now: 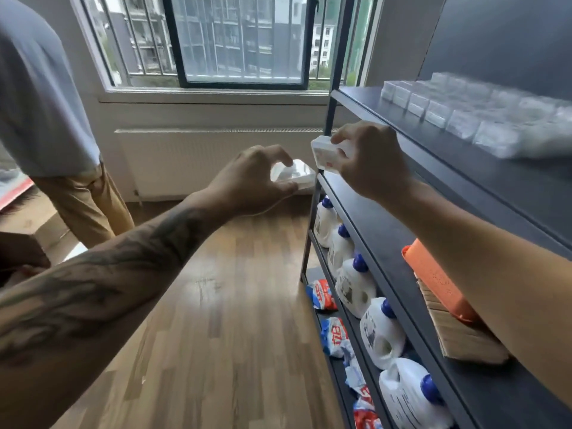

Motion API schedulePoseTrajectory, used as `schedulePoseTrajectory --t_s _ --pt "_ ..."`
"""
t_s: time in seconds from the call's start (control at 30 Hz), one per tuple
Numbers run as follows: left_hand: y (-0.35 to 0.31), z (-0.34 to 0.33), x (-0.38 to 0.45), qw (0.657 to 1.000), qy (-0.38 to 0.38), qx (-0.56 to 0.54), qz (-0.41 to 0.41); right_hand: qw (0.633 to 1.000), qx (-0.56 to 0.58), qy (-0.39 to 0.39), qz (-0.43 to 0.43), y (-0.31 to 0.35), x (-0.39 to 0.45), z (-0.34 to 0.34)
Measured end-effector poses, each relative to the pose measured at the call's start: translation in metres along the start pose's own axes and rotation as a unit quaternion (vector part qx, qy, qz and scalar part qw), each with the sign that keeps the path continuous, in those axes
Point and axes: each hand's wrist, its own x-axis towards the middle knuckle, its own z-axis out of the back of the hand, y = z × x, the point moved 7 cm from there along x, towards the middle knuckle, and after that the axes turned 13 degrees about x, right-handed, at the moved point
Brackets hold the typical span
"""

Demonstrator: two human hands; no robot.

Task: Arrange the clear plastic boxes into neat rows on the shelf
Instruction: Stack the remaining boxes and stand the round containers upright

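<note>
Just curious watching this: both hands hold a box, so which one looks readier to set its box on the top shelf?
Probably the right hand: its box sits beside the top shelf edge, near the rows of boxes. The left hand holds its box farther out.

One view only, head-worn, wide-angle. The scene is seen from standing height, angled forward and down along the front of a dark shelf unit (483,193), which is kept on the right side of the frame and is cut off by the right and bottom edges. A barred window (241,41) is faced at the far end, with wooden floor (235,320) filling the lower middle. Both forearms are seen reaching away from the lens, the left hand (247,181) and right hand (371,162) lying close, near frame centre. Straight lines are bent toward the edges. No second view is supplied, so no shared area is recorded.
</note>
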Motion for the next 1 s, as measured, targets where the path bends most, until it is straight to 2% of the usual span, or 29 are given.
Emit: schedulePoseTrajectory --t_s 0.27,0.43,0.7,0.8,1.0 --pt "0.048 -0.024 0.118 0.996 -0.025 -0.028 -0.086 0.998 0.003 -0.039 -0.046 -0.044 0.053 -0.034" --pt "0.061 -0.048 0.187 0.986 -0.008 -0.055 -0.157 0.986 -0.001 -0.098 -0.133 -0.081 0.068 -0.039" --pt "0.04 -0.09 0.265 0.955 0.027 -0.145 -0.257 0.955 -0.031 -0.198 -0.217 -0.122 0.067 -0.034" --pt "0.03 -0.11 0.289 0.945 0.057 -0.17 -0.275 0.949 -0.068 -0.218 -0.218 -0.131 0.067 -0.032" --pt "-0.002 -0.135 0.342 0.922 0.063 -0.22 -0.312 0.936 -0.104 -0.248 -0.226 -0.168 0.078 -0.017"
